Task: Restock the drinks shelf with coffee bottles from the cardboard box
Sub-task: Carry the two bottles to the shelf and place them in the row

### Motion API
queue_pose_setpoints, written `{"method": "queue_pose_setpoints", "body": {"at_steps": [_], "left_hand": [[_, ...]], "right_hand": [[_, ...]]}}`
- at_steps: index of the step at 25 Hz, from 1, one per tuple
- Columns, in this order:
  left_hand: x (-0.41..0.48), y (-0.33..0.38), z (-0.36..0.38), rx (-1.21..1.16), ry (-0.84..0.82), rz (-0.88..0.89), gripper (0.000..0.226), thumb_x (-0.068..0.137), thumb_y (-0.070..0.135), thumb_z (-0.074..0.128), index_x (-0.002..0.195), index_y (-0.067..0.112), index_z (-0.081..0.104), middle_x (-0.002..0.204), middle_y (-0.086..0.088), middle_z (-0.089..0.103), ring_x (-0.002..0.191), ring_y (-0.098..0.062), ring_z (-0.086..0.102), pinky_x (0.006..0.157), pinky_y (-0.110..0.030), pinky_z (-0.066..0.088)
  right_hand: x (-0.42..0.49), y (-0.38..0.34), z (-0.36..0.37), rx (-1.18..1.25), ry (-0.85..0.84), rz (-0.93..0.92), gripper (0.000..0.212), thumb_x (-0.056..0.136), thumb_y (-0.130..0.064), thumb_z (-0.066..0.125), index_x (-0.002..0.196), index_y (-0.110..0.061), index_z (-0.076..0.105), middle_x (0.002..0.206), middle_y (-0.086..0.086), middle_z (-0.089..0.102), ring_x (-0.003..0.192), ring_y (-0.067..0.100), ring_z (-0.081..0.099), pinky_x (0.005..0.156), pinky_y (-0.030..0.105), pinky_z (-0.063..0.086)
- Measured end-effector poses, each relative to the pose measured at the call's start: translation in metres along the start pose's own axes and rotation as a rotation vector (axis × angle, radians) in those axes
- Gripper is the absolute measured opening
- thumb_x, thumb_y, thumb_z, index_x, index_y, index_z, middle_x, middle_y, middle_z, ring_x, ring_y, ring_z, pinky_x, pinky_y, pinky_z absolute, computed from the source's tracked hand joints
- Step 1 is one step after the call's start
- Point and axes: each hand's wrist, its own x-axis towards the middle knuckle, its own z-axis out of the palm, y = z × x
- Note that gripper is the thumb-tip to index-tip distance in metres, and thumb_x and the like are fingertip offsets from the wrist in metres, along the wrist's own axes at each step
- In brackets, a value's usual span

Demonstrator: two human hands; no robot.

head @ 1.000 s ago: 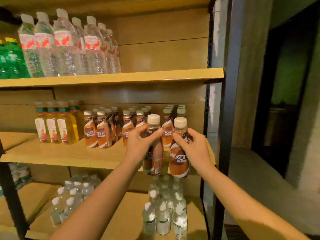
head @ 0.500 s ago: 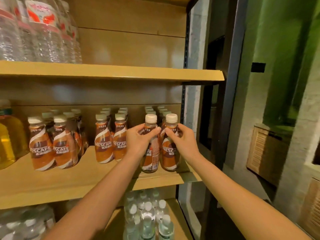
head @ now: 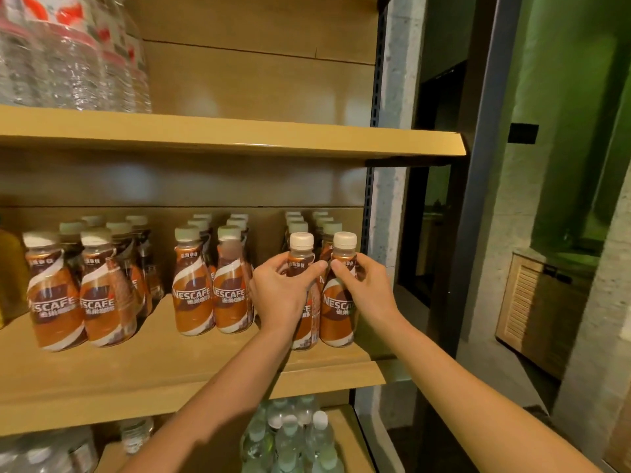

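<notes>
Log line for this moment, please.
left hand grips left coffee bottle | right hand grips right coffee bottle | both upright at shelf right end

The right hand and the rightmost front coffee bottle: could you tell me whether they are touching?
Touching. The head view shows the right hand pinching the neck of that coffee bottle just under its cap.

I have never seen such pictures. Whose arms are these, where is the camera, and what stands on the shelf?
No machine here: a person wears a camera on the head, so the view looks forward and down along their own arms. The left hand grips the left bottle near its neck; the right hand grips the right bottle likewise. Both coffee bottles are upright at the right end of the shelf, before rows of the same bottles. Water bottles stand on the upper shelf.
</notes>
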Motion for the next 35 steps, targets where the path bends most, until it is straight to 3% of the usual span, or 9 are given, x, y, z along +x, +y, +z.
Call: {"method": "queue_pose_setpoints", "body": {"at_steps": [4,6,8,12,15,22,25,29,35], "left_hand": [[-0.004,-0.003,-0.006,0.055,-0.092,0.052,0.036,0.073,0.037,0.074,0.105,0.027,0.061,0.092,0.017,0.064,0.088,0.004,0.059,0.081,-0.026,0.052],[-0.01,-0.007,-0.02,0.121,-0.24,-0.006,0.06,0.075,0.046,0.068,0.128,0.023,0.05,0.111,0.018,0.058,0.1,0.005,0.054,0.089,-0.025,0.048],[-0.017,-0.023,-0.039,0.258,-0.386,-0.082,0.085,0.073,0.05,0.068,0.144,0.022,0.032,0.132,0.013,0.048,0.121,-0.006,0.047,0.103,-0.032,0.041],[-0.026,-0.05,-0.058,0.311,-0.582,-0.193,0.084,0.076,0.021,0.074,0.146,0.02,0.027,0.139,0.004,0.049,0.13,-0.013,0.045,0.11,-0.041,0.036],[-0.026,-0.054,-0.05,0.36,-0.524,-0.142,0.064,0.081,0.017,0.07,0.138,0.017,0.041,0.131,0.004,0.056,0.123,-0.014,0.051,0.106,-0.035,0.04],[-0.032,-0.058,-0.035,0.688,-0.308,0.041,0.05,0.076,0.049,0.069,0.116,0.021,0.06,0.112,0.002,0.065,0.101,-0.017,0.059,0.081,-0.033,0.05],[-0.028,-0.062,-0.036,0.764,-0.333,0.071,0.05,0.076,0.057,0.063,0.112,0.022,0.06,0.109,-0.001,0.062,0.1,-0.018,0.057,0.082,-0.035,0.049],[-0.026,-0.072,-0.036,0.969,-0.406,0.111,0.054,0.084,0.064,0.046,0.114,0.02,0.056,0.114,-0.003,0.06,0.105,-0.019,0.054,0.085,-0.032,0.046],[-0.016,-0.082,-0.026,1.049,-0.438,0.086,0.06,0.087,0.065,0.037,0.118,0.016,0.052,0.12,-0.006,0.059,0.11,-0.022,0.054,0.091,-0.034,0.044]], "right_hand": [[-0.002,0.0,0.0,-0.003,-0.056,0.008,0.022,0.088,-0.029,0.061,0.11,-0.024,0.058,0.098,-0.01,0.067,0.092,0.005,0.065,0.08,0.021,0.054],[-0.012,0.001,-0.007,0.003,-0.079,0.062,0.036,0.088,-0.031,0.06,0.122,-0.021,0.052,0.105,-0.013,0.063,0.097,0.002,0.061,0.082,0.017,0.051],[-0.03,0.012,-0.017,-0.061,-0.108,0.123,0.045,0.087,-0.036,0.061,0.127,-0.02,0.048,0.112,-0.015,0.059,0.103,-0.001,0.056,0.082,0.013,0.046],[-0.061,0.038,-0.015,-0.465,-0.19,0.102,0.067,0.078,-0.048,0.068,0.134,-0.025,0.041,0.124,-0.009,0.058,0.116,0.011,0.054,0.096,0.034,0.047],[-0.059,0.037,-0.009,-0.504,-0.128,0.105,0.061,0.08,-0.044,0.066,0.133,-0.024,0.043,0.124,-0.004,0.06,0.114,0.016,0.057,0.095,0.039,0.048],[-0.06,0.042,-0.005,-0.573,-0.086,0.128,0.05,0.082,-0.048,0.064,0.124,-0.023,0.051,0.117,-0.004,0.064,0.108,0.016,0.06,0.09,0.036,0.05],[-0.059,0.045,-0.006,-0.636,-0.089,0.105,0.051,0.082,-0.053,0.06,0.122,-0.023,0.05,0.116,-0.003,0.064,0.107,0.016,0.058,0.09,0.035,0.049],[-0.06,0.053,-0.007,-0.895,-0.124,0.046,0.05,0.084,-0.067,0.043,0.109,-0.025,0.056,0.11,-0.004,0.065,0.107,0.017,0.057,0.094,0.034,0.042],[-0.047,0.057,-0.004,-1.0,-0.196,0.109,0.052,0.087,-0.064,0.04,0.107,-0.02,0.058,0.114,-0.001,0.063,0.113,0.019,0.053,0.097,0.035,0.038]]}}
